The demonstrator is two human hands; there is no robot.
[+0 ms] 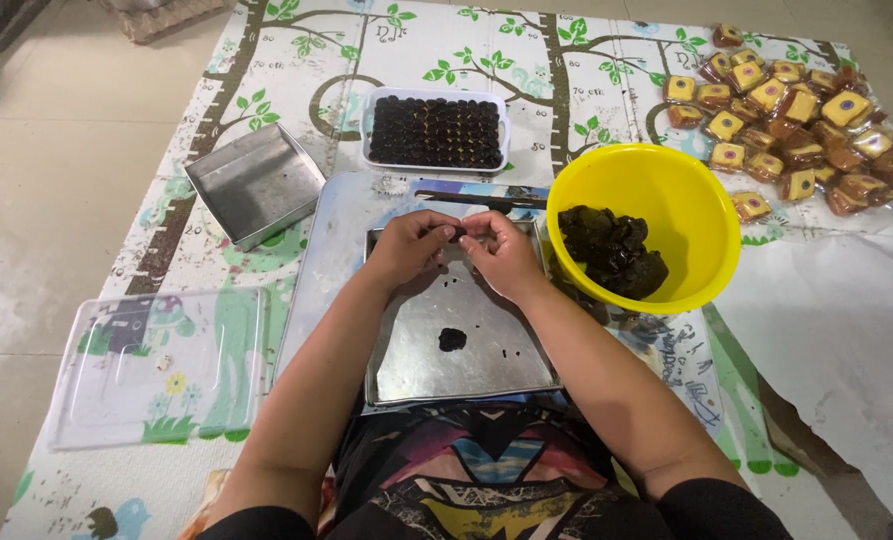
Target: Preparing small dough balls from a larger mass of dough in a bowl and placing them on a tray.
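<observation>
My left hand (pixel 407 245) and my right hand (pixel 502 250) meet over the far end of a flat metal tray (pixel 487 360). Together their fingertips pinch a small dark sticky piece (pixel 460 232). A dark lump (pixel 453 339) and a few crumbs lie on the tray. Just right of my right hand stands a yellow bowl (pixel 667 200) with a mass of dark paste (pixel 612 250) in it. Beyond my hands a white rectangular container (pixel 437 97) is filled with rows of small dark balls (pixel 437 132).
An empty square metal pan (pixel 257 183) sits at the left. A clear plastic lid (pixel 157 365) lies at the near left. A heap of wrapped square sweets (pixel 787 120) is at the far right. A dark knife (pixel 482 199) lies past the tray. All rest on a printed floor mat (pixel 587 70).
</observation>
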